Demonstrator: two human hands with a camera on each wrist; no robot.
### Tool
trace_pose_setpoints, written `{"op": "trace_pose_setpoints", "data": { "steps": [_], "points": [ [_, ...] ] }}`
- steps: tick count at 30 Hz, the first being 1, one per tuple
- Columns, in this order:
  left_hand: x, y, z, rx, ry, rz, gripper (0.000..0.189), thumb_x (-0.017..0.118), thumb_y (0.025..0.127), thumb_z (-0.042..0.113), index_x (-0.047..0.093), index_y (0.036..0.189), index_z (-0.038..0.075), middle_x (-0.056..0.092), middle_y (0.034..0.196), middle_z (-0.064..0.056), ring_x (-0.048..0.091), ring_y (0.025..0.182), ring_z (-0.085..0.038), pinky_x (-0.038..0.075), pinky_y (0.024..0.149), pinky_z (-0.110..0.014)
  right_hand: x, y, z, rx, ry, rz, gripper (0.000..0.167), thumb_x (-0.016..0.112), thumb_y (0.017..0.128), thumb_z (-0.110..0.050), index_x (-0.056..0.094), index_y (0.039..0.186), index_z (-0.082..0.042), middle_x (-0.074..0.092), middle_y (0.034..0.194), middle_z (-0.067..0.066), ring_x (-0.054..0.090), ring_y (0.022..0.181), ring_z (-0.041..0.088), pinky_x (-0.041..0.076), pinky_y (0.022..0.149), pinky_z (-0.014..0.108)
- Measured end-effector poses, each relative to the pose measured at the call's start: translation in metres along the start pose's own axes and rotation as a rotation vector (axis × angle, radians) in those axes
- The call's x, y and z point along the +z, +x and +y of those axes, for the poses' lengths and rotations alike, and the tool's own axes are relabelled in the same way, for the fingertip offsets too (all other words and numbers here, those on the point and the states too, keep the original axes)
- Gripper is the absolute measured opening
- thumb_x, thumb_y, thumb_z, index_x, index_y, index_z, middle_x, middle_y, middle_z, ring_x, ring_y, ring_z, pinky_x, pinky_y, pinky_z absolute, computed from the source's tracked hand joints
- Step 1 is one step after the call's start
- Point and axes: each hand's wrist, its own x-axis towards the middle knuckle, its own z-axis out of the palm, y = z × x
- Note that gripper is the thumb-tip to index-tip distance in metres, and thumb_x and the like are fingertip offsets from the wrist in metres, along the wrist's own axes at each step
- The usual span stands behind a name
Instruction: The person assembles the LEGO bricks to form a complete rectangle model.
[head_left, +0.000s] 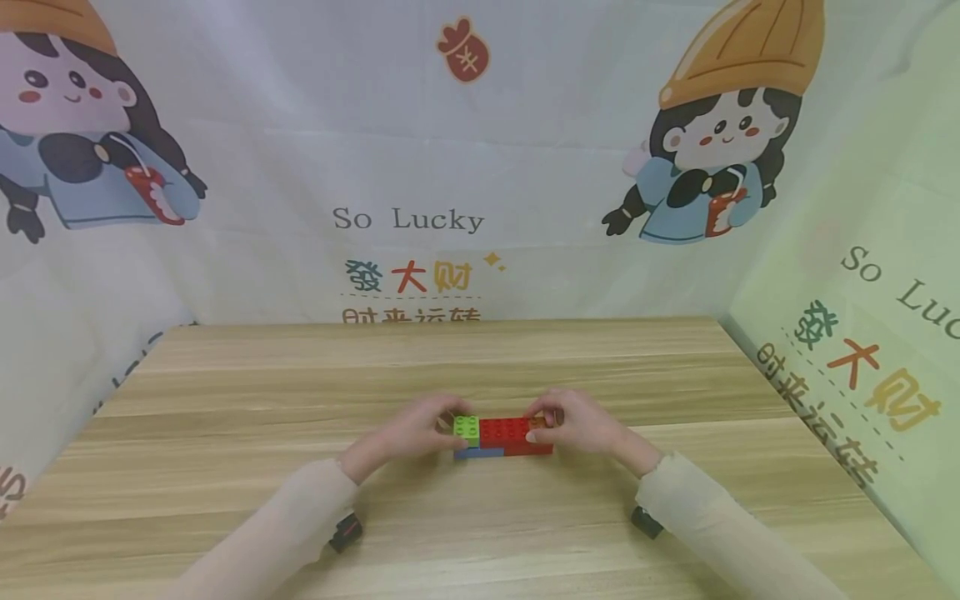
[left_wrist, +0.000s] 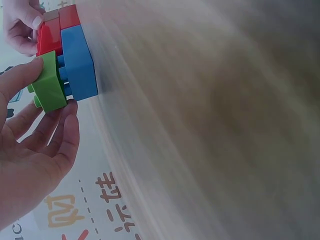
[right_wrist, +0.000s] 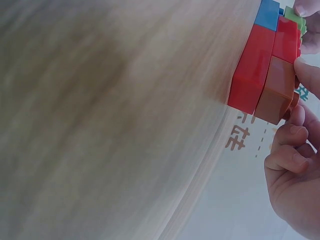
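Observation:
My left hand (head_left: 417,427) pinches a lime-green toy building brick (left_wrist: 51,82) between thumb and fingers. That brick sits tilted over a blue brick (left_wrist: 78,62), and blue studs show in the gap between them. At the other end, my right hand (head_left: 579,421) has its thumb and fingertips around a brown brick (right_wrist: 276,90), the thumb near its seam with the upper red brick (head_left: 501,430). Below the brown and upper red bricks lies a lower red brick (right_wrist: 253,70), end to end with the blue one. The row rests on the wooden table.
Wood-grain tabletop (head_left: 300,375) surrounds the bricks. A printed cloth (head_left: 300,150) hangs behind the table's far edge and along both sides. Dark wrist devices show under the left sleeve (head_left: 292,508) and right sleeve (head_left: 705,500).

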Motion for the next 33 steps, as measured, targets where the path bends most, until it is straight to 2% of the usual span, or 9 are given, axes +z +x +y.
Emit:
{"op": "trace_pose_setpoints", "data": {
  "steps": [7, 14, 20, 26, 33],
  "points": [
    [0.000, 0.001, 0.002, -0.007, 0.007, -0.010, 0.038, 0.068, 0.077, 0.015, 0.055, 0.110, 0.001, 0.057, 0.102, -0.004, 0.053, 0.090, -0.017, 0.045, 0.077, -0.027, 0.000, 0.000, 0.000, 0.005, 0.012, -0.002, 0.026, 0.069, 0.077, -0.025, 0.064, 0.098, -0.011, 0.047, 0.069, -0.006, 0.043, 0.065, 0.010, 0.037, 0.054, 0.024],
    [0.000, 0.001, 0.002, -0.010, 0.021, 0.020, 0.035, 0.065, 0.080, 0.023, 0.059, 0.108, 0.002, 0.057, 0.096, -0.002, 0.053, 0.086, -0.016, 0.045, 0.074, -0.027, 0.000, 0.000, -0.001, 0.010, 0.016, -0.005, 0.026, 0.068, 0.077, -0.025, 0.064, 0.099, -0.011, 0.047, 0.070, -0.006, 0.043, 0.065, 0.010, 0.038, 0.054, 0.024],
    [0.000, 0.003, 0.005, -0.028, 0.111, 0.040, 0.034, 0.067, 0.077, 0.021, 0.062, 0.104, 0.001, 0.055, 0.087, 0.001, 0.051, 0.078, -0.012, 0.044, 0.067, -0.024, 0.000, 0.000, -0.001, 0.003, 0.013, -0.003, 0.026, 0.068, 0.077, -0.025, 0.064, 0.099, -0.011, 0.047, 0.070, -0.007, 0.043, 0.065, 0.009, 0.038, 0.054, 0.024],
    [-0.003, 0.008, 0.011, 0.006, 0.217, 0.015, 0.030, 0.069, 0.075, 0.019, 0.064, 0.098, 0.001, 0.057, 0.086, -0.001, 0.051, 0.074, -0.012, 0.043, 0.066, -0.024, 0.000, -0.001, -0.001, 0.003, 0.012, -0.003, 0.026, 0.068, 0.077, -0.025, 0.064, 0.099, -0.011, 0.047, 0.070, -0.007, 0.043, 0.065, 0.010, 0.038, 0.055, 0.024],
    [-0.005, 0.008, 0.017, 0.000, 0.238, -0.005, 0.028, 0.070, 0.074, 0.018, 0.065, 0.095, 0.001, 0.055, 0.082, -0.001, 0.050, 0.071, -0.011, 0.043, 0.063, -0.024, 0.000, -0.001, -0.001, -0.003, 0.014, -0.003, 0.026, 0.068, 0.078, -0.025, 0.064, 0.099, -0.011, 0.047, 0.071, -0.007, 0.043, 0.065, 0.010, 0.038, 0.055, 0.024]
  ]
}}
